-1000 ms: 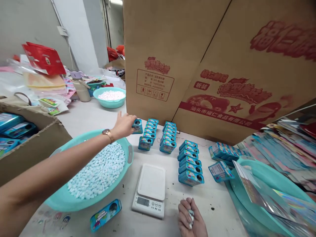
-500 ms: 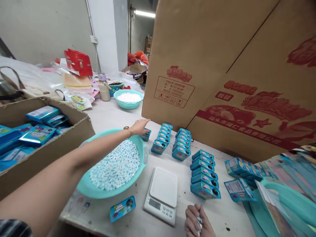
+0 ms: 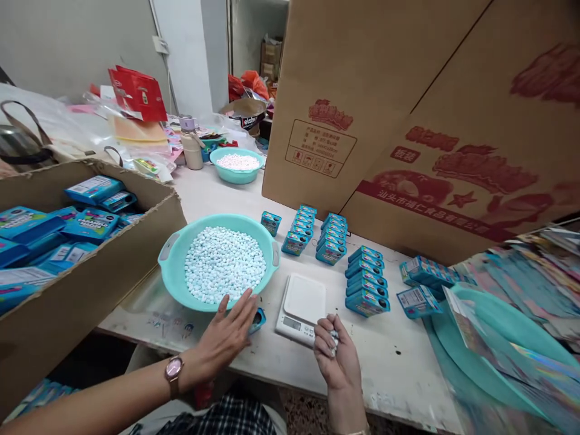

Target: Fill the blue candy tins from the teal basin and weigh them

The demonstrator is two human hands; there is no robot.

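My left hand (image 3: 228, 336) lies fingers-out over a small blue tin (image 3: 258, 319) at the near table edge, touching it, just below the teal basin (image 3: 172, 266) full of pale blue candies (image 3: 225, 263). My right hand (image 3: 334, 357) is curled shut around a few white candies (image 3: 335, 339), beside the white kitchen scale (image 3: 302, 307). A single blue tin (image 3: 270, 222) stands behind the basin. Rows of the same blue tins (image 3: 332, 238) stand further right.
An open cardboard box (image 3: 99, 272) of blue tins sits at left. Large printed cartons (image 3: 408, 109) wall off the back. A second teal bowl (image 3: 237, 165) of white candies, a bottle (image 3: 192, 150) and packaging clutter lie behind. Teal trays (image 3: 493, 338) with glossy sheets fill the right.
My left hand let go of a blue tin behind the basin and drew back to the near edge, onto the lying tin. My right hand stayed closed and rose slightly.
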